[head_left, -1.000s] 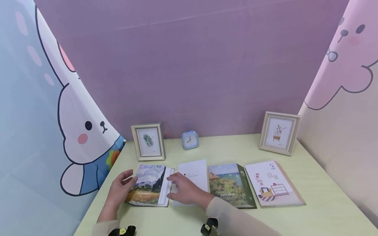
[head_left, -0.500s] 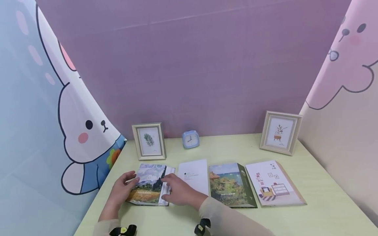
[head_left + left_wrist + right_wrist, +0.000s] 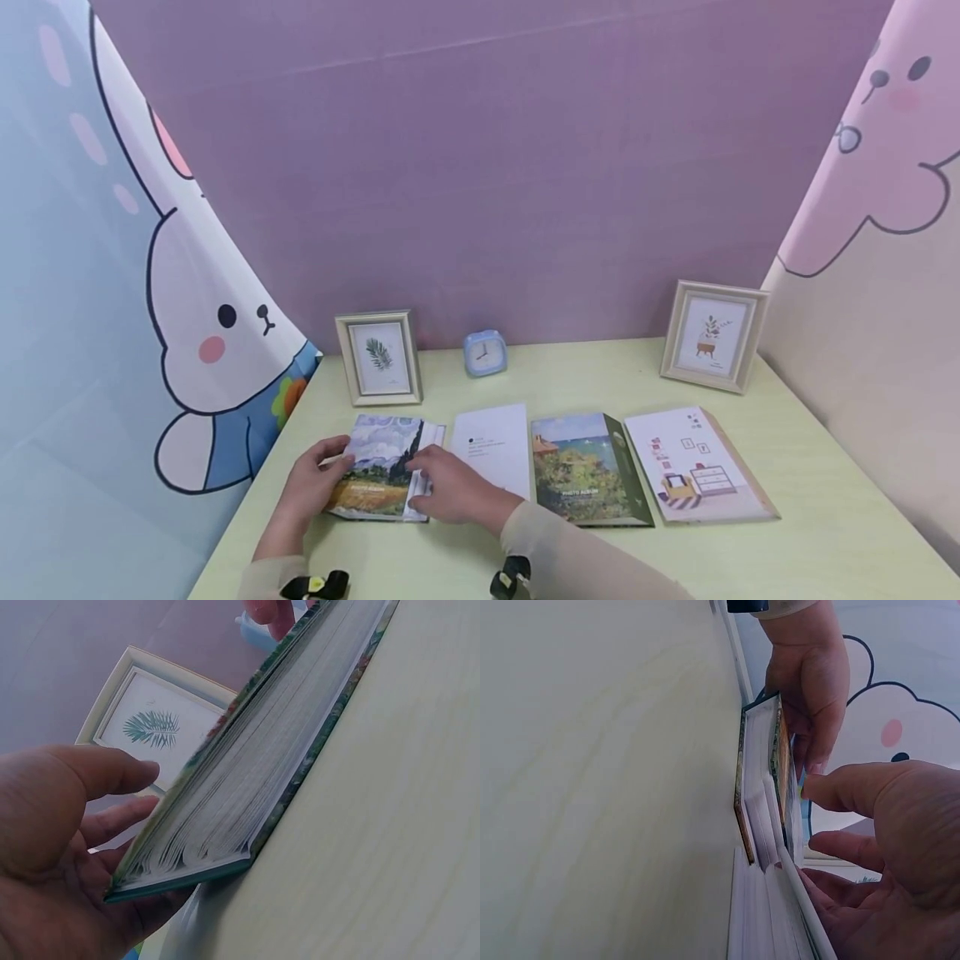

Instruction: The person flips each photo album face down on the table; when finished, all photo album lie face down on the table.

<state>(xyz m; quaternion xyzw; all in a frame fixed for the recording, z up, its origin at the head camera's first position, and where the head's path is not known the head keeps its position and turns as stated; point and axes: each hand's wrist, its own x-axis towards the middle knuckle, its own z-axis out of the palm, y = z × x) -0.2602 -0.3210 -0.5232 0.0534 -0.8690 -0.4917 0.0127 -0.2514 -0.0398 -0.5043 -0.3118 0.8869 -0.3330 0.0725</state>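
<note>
A photo album [image 3: 378, 475] with a painted landscape cover lies at the left of the table's row of books. My left hand [image 3: 307, 483] cups its left edge; in the left wrist view, that hand's thumb [image 3: 131, 771] is over the cover and its other fingers lie along the spine, partly hidden. My right hand [image 3: 453, 487] reaches over the white book [image 3: 491, 450] to the album's right side, where white page edges show. In the right wrist view, the right thumb [image 3: 847, 787] stands apart from the cover, with the fingers beside the page edges.
Right of the white book lie a green-spined photo album [image 3: 573, 467] and a book with a furniture drawing [image 3: 697, 467]. Behind stand a leaf picture frame [image 3: 378, 358], a blue clock [image 3: 484, 354] and a plant picture frame [image 3: 712, 336]. A purple wall [image 3: 487, 167] rises at the back.
My right hand has moved left, from the gap beside the white book onto the album's right edge. The left hand stays at the album's left edge, and the album lies almost as before.
</note>
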